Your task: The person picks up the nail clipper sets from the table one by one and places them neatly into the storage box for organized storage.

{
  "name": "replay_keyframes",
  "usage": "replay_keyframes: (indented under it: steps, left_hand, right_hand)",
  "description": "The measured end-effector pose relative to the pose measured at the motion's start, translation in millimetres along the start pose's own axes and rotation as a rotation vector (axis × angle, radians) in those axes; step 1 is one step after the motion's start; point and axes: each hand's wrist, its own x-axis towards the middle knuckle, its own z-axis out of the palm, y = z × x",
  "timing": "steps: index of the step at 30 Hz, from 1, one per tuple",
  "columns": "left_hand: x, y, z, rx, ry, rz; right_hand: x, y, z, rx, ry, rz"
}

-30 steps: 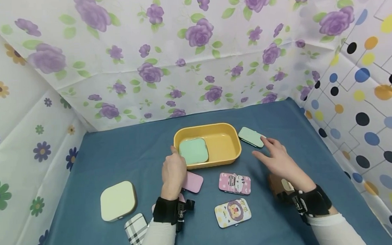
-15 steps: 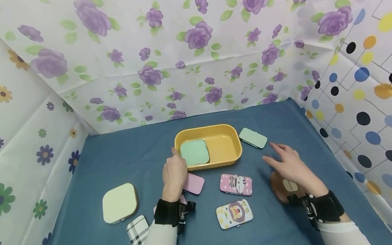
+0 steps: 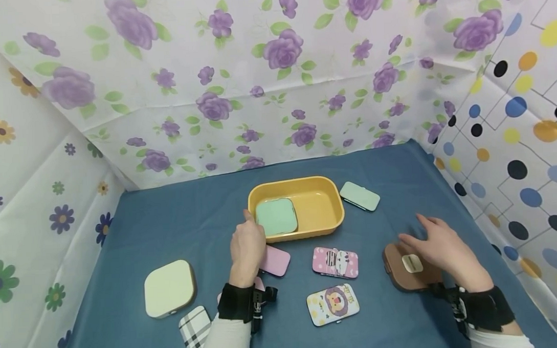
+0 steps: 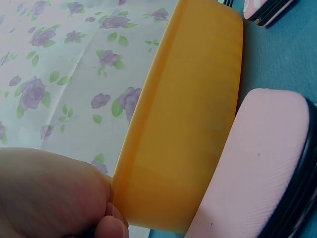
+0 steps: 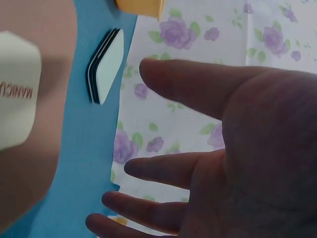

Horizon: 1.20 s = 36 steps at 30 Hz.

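Observation:
My left hand point(image 3: 248, 247) pinches the near left corner of a yellow plastic tray point(image 3: 314, 208); the left wrist view shows its fingertips at the tray's rim point(image 4: 121, 173). Inside the tray, on the left, lies a mint-green rounded case point(image 3: 276, 216). My right hand point(image 3: 442, 245) hovers with spread fingers over the far right part of a brown manicure case point(image 3: 404, 279), holding nothing. The cream label point(image 5: 17, 91) on that case reads "MANICU", the rest cut off. A slim pale-green case point(image 3: 359, 195) lies beyond the right hand, beside the tray.
A pink case point(image 3: 276, 261) lies partly behind the left wrist, with another pink thing mostly hidden below. A pink cartoon case point(image 3: 335, 262) and a lion case point(image 3: 332, 304) lie before the tray. At left are a cream case point(image 3: 169, 289) and a plaid case point(image 3: 195, 330).
My right hand has moved away from the slim pale-green case, rightward and toward me, to above the brown manicure case. The left hand stays at the tray's corner.

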Motion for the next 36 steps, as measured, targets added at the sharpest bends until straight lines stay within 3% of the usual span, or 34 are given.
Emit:
replay_keyframes:
  steps: [6, 17, 25, 36]
  left_hand:
    - [-0.2, -1.0, 0.7, -0.009, 0.0, 0.001]
    - [-0.3, -1.9, 1.6, -0.027, -0.006, -0.005]
    - [-0.7, -1.5, 3.1, -0.034, -0.007, -0.002]
    - [-1.7, -2.2, 2.4, -0.04, 0.036, 0.041]
  right_hand:
    - [-5, 3, 3, -0.018, -0.042, 0.025]
    - [-13, 6, 26, -0.025, -0.113, 0.093]
    - [-13, 2, 45, -0.042, -0.059, 0.133]
    - [-9, 3, 46, -0.017, -0.035, 0.156]
